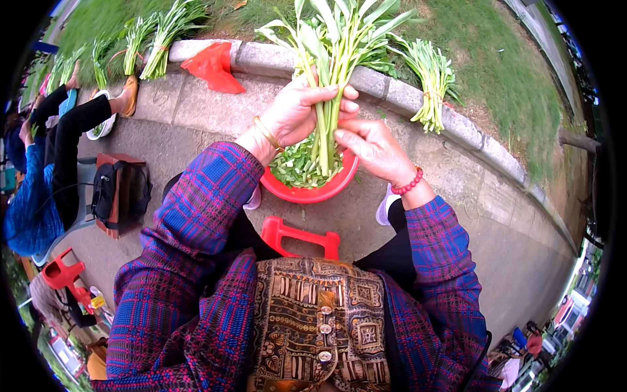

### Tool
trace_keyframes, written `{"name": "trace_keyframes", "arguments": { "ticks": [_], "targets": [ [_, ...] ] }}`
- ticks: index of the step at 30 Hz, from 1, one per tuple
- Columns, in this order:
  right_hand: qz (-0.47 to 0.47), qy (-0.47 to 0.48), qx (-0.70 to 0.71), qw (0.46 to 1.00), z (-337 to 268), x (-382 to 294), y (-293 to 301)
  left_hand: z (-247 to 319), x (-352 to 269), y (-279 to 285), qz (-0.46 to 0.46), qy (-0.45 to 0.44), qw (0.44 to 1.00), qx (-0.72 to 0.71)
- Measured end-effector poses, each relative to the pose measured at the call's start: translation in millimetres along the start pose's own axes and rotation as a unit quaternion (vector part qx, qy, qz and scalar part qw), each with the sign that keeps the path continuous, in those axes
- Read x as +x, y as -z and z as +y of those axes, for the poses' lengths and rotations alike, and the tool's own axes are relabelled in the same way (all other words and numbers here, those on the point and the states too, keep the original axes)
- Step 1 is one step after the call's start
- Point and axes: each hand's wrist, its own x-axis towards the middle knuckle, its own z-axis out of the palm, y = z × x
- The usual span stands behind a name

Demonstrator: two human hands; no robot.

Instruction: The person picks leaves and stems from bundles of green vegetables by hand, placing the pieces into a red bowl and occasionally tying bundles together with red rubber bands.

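Note:
A loose bunch of long-stemmed leafy greens stands upright in front of me, leaves pointing away and pale stem ends hanging over a red plastic basin. My left hand, with a gold bangle at its wrist, wraps around the middle of the stems. Lower down, the thumb and forefinger of my right hand pinch the stems' right edge; a red bead bracelet circles that wrist. Torn green leaf pieces lie in the basin, partly hidden behind the stems and my hands.
A red plastic stool is between my knees. Tied bundles of greens rest along the stone curb, with a red plastic bag on it. To the left, a person sits near a black bag.

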Motion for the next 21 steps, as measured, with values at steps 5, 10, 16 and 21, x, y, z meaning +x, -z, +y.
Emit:
{"name": "trace_keyframes", "arguments": {
  "ticks": [5, 10, 16, 21],
  "targets": [
    [0.233, 0.094, -0.091, 0.964, -7.3, 3.4, 5.2, -3.1, 1.7, 4.6, 0.039, -0.035, 0.999, 0.012],
    [0.167, 0.047, 0.052, 0.984, -4.7, 1.8, -12.4, -11.3, 5.1, -2.5, 0.097, -0.050, 0.993, 0.040],
    [0.177, 0.030, 0.052, 0.982, 13.1, 8.5, -23.2, -21.8, 8.6, -5.1, 0.108, -0.066, 0.985, 0.114],
    [0.167, -0.062, 0.195, 0.964, 3.8, 6.4, -24.0, -20.6, 4.1, -9.1, 0.087, -0.065, 0.992, 0.072]
  ]
}}
